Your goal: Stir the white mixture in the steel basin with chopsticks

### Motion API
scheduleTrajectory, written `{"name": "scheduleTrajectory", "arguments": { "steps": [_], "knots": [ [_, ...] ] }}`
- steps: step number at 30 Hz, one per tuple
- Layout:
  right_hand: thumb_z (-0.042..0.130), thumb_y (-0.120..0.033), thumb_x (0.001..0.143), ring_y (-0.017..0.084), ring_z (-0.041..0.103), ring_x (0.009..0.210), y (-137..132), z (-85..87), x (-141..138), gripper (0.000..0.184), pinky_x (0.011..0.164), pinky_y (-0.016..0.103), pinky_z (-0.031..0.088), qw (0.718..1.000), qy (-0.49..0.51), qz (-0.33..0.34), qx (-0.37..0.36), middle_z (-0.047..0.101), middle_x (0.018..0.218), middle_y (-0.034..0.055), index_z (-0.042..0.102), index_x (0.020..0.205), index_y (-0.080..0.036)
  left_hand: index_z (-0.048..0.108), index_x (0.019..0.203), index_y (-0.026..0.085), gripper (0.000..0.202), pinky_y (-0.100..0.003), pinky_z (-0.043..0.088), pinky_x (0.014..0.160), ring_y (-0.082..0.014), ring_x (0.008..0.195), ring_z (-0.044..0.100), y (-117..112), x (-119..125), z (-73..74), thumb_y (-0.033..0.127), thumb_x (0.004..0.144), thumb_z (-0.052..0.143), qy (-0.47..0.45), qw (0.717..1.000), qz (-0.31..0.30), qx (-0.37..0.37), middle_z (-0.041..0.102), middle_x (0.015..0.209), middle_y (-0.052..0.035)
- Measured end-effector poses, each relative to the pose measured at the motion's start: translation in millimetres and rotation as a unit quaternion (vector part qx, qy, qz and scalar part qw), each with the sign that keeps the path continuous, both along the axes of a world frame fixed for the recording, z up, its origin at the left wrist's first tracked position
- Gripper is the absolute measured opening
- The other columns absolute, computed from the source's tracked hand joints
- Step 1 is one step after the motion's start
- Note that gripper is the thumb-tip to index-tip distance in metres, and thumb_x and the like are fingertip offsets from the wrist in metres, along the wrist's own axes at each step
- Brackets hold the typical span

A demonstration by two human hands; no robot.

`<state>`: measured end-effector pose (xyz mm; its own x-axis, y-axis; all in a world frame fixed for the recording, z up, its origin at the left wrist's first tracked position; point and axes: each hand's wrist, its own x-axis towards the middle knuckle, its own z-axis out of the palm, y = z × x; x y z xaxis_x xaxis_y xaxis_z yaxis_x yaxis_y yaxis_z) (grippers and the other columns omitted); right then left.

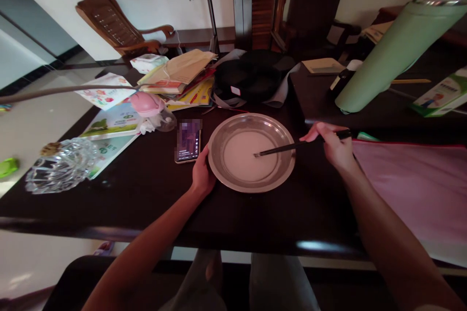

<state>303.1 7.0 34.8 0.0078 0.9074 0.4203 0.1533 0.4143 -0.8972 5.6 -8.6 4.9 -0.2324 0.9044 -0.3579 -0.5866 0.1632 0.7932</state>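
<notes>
right hand [333, 145] gripping chopsticks [282, 147], metal bowl [251, 186], phone [188, 142] text unreadable

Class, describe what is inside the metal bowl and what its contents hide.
The metal bowl holds a pale, seemingly liquid substance; dark chopsticks reach over its middle. Whatever lies beneath the surface, including the bowl's bottom, is covered and cannot be seen.

No lettering can be read; print on the phone [188, 142], booklets [111, 122] and carton [442, 94] is blurred.

Glass dish [60, 169], 1 pc, near L. Pink-lidded btl [146, 104], L. Bk/env. pile [186, 70], far L. Grn flask [397, 53], far R. Wdn chair [109, 22], far L.
</notes>
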Motion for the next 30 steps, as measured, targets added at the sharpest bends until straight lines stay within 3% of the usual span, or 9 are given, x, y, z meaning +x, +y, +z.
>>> {"name": "scheduleTrajectory", "arguments": {
  "steps": [6, 8, 12, 14, 18, 20, 23, 25, 30],
  "knots": [
    [0.056, -0.041, 0.092, 0.02, 0.067, 0.079, -3.6, 0.8, -13.5, 0.03, 0.078, 0.037, 0.047, 0.989, -0.099, 0.113, -0.002, 0.075, 0.08, 0.0029, 0.075, 0.074, -0.026, 0.072, 0.077, 0.021, 0.013, -0.032, 0.052, 0.091, -0.0225, 0.1, 0.067, -0.4, -0.8, -1.8, 0.028, 0.08, 0.061, 0.001, 1.0, 0.01, -0.001, 0.072, 0.074, 0.0007],
    [0.057, -0.041, 0.091, 0.02, 0.067, 0.082, -2.3, 1.1, -12.3, 0.027, 0.08, 0.036, 0.047, 0.99, -0.111, 0.084, 0.008, 0.076, 0.083, 0.0029, 0.075, 0.077, -0.026, 0.072, 0.078, 0.021, 0.015, -0.033, 0.052, 0.09, -0.0231, 0.102, 0.067, -0.3, -0.7, -1.5, 0.029, 0.081, 0.06, 0.005, 1.0, -0.002, 0.001, 0.073, 0.077, -0.0003],
    [0.055, -0.041, 0.092, 0.018, 0.067, 0.07, -0.7, 1.7, -2.1, 0.035, 0.074, 0.034, 0.049, 0.999, -0.032, 0.0, 0.001, 0.072, 0.068, 0.0004, 0.073, 0.066, -0.026, 0.071, 0.076, 0.021, 0.015, -0.032, 0.052, 0.091, -0.0229, 0.103, 0.066, -0.4, -0.7, -1.1, 0.029, 0.081, 0.058, 0.011, 1.0, -0.002, -0.004, 0.073, 0.076, -0.0002],
    [0.054, -0.042, 0.092, 0.018, 0.067, 0.067, -1.9, 2.3, -2.9, 0.037, 0.071, 0.034, 0.049, 0.999, -0.022, 0.024, -0.004, 0.071, 0.065, 0.0004, 0.072, 0.064, -0.026, 0.07, 0.076, 0.021, 0.015, -0.032, 0.051, 0.091, -0.0225, 0.102, 0.066, -0.5, -0.8, -0.7, 0.027, 0.082, 0.058, 0.01, 1.0, 0.007, -0.002, 0.072, 0.073, 0.0006],
    [0.055, -0.044, 0.091, 0.02, 0.067, 0.079, -4.2, 3.2, -12.6, 0.03, 0.079, 0.038, 0.048, 0.989, -0.114, 0.093, 0.006, 0.075, 0.08, 0.0021, 0.074, 0.074, -0.027, 0.07, 0.078, 0.021, 0.016, -0.033, 0.052, 0.091, -0.0234, 0.104, 0.065, -0.4, -0.1, 1.3, 0.029, 0.082, 0.056, 0.013, 1.0, -0.002, -0.001, 0.074, 0.08, -0.0011],
    [0.057, -0.044, 0.09, 0.02, 0.067, 0.082, -3.5, 3.2, -11.9, 0.028, 0.081, 0.039, 0.047, 0.989, -0.129, 0.07, 0.009, 0.076, 0.084, 0.0021, 0.074, 0.076, -0.027, 0.07, 0.078, 0.021, 0.017, -0.033, 0.052, 0.089, -0.024, 0.105, 0.065, -0.3, 0.3, 2.3, 0.03, 0.081, 0.056, 0.018, 1.0, -0.009, -0.001, 0.075, 0.086, -0.0022],
    [0.056, -0.043, 0.091, 0.019, 0.067, 0.073, -1.9, 3.0, -4.1, 0.032, 0.076, 0.037, 0.049, 0.998, -0.059, 0.005, -0.001, 0.073, 0.073, 0.001, 0.073, 0.068, -0.027, 0.069, 0.075, 0.021, 0.017, -0.033, 0.052, 0.088, -0.0243, 0.105, 0.065, -0.4, 0.5, 2.9, 0.031, 0.08, 0.057, 0.025, 1.0, -0.014, -0.003, 0.075, 0.088, -0.0028],
    [0.055, -0.042, 0.091, 0.019, 0.066, 0.066, -2.1, 2.9, -1.7, 0.037, 0.072, 0.036, 0.049, 1.0, -0.018, 0.004, -0.006, 0.071, 0.066, 0.0005, 0.071, 0.063, -0.026, 0.069, 0.074, 0.021, 0.017, -0.033, 0.052, 0.089, -0.0245, 0.105, 0.065, -0.6, 0.6, 2.9, 0.031, 0.08, 0.057, 0.026, 1.0, -0.013, -0.005, 0.075, 0.087, -0.0029],
    [0.056, -0.042, 0.091, 0.02, 0.067, 0.079, -4.5, 3.4, -12.4, 0.03, 0.078, 0.038, 0.048, 0.987, -0.116, 0.109, 0.002, 0.075, 0.079, 0.0023, 0.074, 0.074, -0.026, 0.07, 0.079, 0.02, 0.017, -0.034, 0.051, 0.092, -0.0241, 0.106, 0.065, -0.4, 1.0, 3.2, 0.029, 0.081, 0.056, 0.012, 1.0, -0.004, -0.005, 0.075, 0.086, -0.002]
  ]
}}
